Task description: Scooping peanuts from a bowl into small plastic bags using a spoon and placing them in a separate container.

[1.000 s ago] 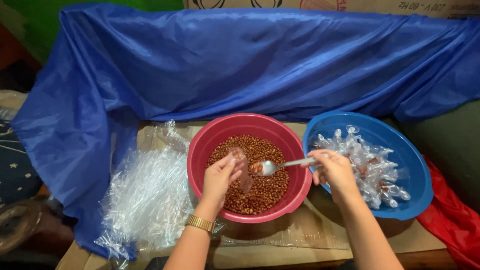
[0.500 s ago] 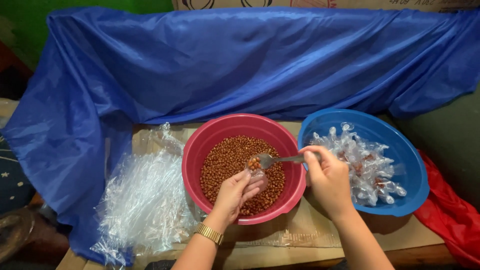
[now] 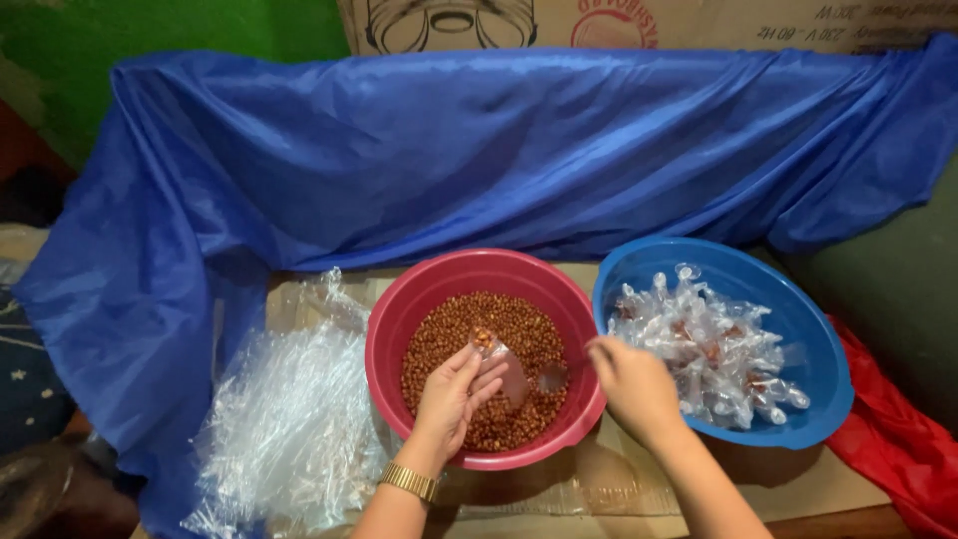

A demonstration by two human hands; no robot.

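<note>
My left hand point(image 3: 451, 397) holds a small clear plastic bag point(image 3: 502, 367) over a red bowl point(image 3: 399, 319) full of brown peanuts point(image 3: 499, 319); a few nuts show at the bag's top. My right hand point(image 3: 633, 387) grips a metal spoon point(image 3: 555, 376) whose bowl dips down among the peanuts beside the bag. A gold watch sits on my left wrist. Both hands hover over the near half of the red bowl.
A blue bowl point(image 3: 813, 329) at the right holds several filled, tied clear packets point(image 3: 714, 344). A heap of empty clear bags point(image 3: 289, 429) lies to the left. Blue cloth point(image 3: 479, 150) drapes behind, red cloth point(image 3: 893, 449) at the far right, cardboard under the bowls.
The spoon has dropped from level above the peanuts down into them. My left hand has shifted the small bag slightly and keeps it over the red bowl.
</note>
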